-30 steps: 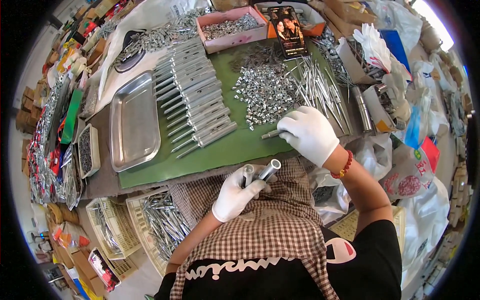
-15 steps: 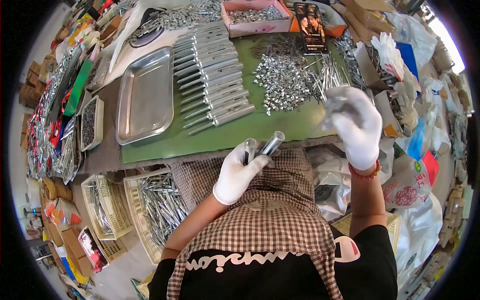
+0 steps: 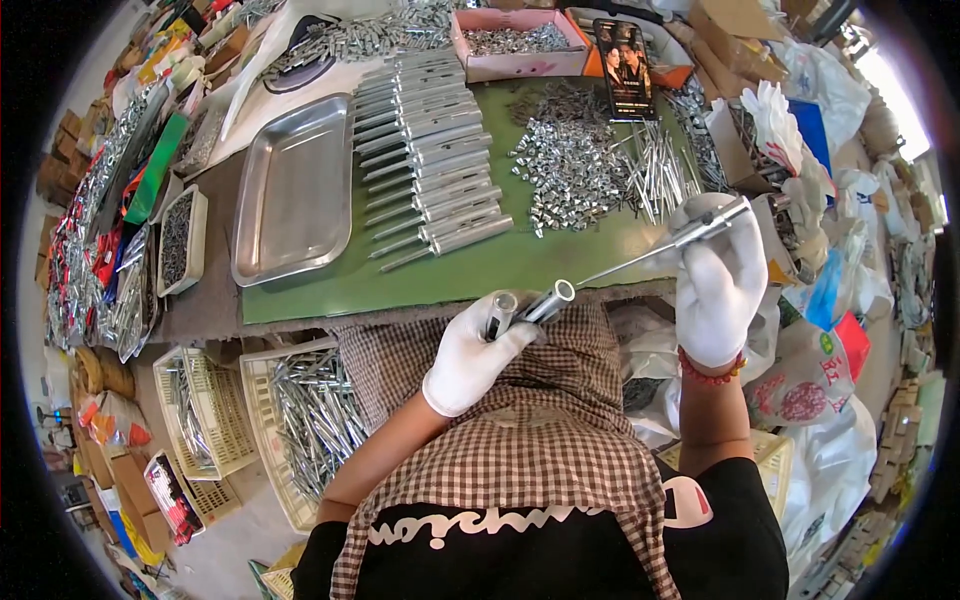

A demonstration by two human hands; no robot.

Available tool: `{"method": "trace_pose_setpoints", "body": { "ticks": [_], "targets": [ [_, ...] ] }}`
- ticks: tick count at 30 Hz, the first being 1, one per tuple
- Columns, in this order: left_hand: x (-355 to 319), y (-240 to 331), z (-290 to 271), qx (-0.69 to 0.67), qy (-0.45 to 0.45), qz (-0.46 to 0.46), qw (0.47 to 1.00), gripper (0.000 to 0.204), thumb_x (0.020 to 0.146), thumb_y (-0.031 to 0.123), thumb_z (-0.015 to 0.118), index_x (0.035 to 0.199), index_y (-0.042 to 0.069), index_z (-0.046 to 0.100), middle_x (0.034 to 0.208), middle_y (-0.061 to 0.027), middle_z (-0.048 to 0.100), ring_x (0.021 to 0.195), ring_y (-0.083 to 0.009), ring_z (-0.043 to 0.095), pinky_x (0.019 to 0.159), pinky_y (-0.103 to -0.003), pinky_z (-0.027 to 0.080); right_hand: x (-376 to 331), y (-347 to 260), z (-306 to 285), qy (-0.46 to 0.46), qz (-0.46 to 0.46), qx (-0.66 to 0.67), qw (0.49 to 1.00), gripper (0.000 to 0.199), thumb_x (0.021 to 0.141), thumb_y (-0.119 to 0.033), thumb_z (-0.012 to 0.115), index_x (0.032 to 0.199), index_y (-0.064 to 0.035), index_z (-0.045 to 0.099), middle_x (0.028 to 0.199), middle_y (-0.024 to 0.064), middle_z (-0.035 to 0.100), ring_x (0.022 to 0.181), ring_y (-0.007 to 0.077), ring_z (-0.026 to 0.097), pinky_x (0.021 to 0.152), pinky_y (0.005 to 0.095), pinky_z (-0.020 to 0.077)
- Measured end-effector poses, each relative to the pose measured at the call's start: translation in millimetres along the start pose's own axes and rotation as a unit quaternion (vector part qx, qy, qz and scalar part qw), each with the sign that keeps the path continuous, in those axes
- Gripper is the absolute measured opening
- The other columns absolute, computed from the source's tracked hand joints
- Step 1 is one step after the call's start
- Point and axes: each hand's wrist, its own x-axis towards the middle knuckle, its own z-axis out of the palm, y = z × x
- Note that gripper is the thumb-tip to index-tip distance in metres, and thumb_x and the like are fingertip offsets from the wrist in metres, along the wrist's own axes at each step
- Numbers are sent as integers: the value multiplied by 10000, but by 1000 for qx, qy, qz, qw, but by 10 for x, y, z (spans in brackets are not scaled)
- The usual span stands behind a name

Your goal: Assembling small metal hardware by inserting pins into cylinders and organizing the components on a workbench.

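My gloved left hand is closed round two short shiny metal tubes, one tube upright and another tube tilted with its open end up to the right. In my gloved right hand is a slim metal rod assembly, gripped at its thick upper part. Its thin shaft slants down left, the tip close to the tilted tube's mouth; whether it touches, I cannot tell. On the green mat lies a long row of metal tubes with thin rods sticking out leftward.
A shallow steel tray sits left of the row. To the right are a pile of small metal sleeves, thin rods and a phone. Behind stands a pink box of small parts. Plastic baskets hold metal pieces below left.
My right hand has turned, bringing the rod assembly into clear sight with its thin end nearer the tilted tube. That tube has tipped slightly lower in my left hand.
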Motion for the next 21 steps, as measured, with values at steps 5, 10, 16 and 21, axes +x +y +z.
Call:
{"method": "trace_pose_setpoints", "body": {
  "ticks": [5,10,16,21],
  "targets": [
    [27,-29,-19,12,-43,19,999,356,872,100,568,1183,-71,535,1087,-123,626,861,-139,601,749,-262,478,-77,120,39,-93,56,2,994,323,806,75,591,1119,64,512,986,114,604,849,162,636,770,283,544],
    [7,50,9,-1,-39,29,999,377,879,145,604,1174,-79,533,1054,-104,617,898,-160,609,809,-294,494,-142,259,74,-143,9,-77,987,279,787,59,634,1056,27,567,1018,82,613,868,126,628,798,259,517],
    [28,35,-25,13,-62,39,997,376,881,139,596,1179,-82,535,1060,-113,612,909,-165,608,824,-303,494,-31,160,80,-174,-175,-312,917,234,694,24,689,905,-46,616,840,76,641,747,220,652,683,295,505],
    [34,-8,-22,13,-56,42,998,366,881,125,590,1178,-82,539,1067,-113,613,915,-163,605,833,-304,491,11,111,74,-205,-164,-332,906,251,672,19,699,893,-61,614,831,85,640,730,254,644,669,314,503]
  ]
}}
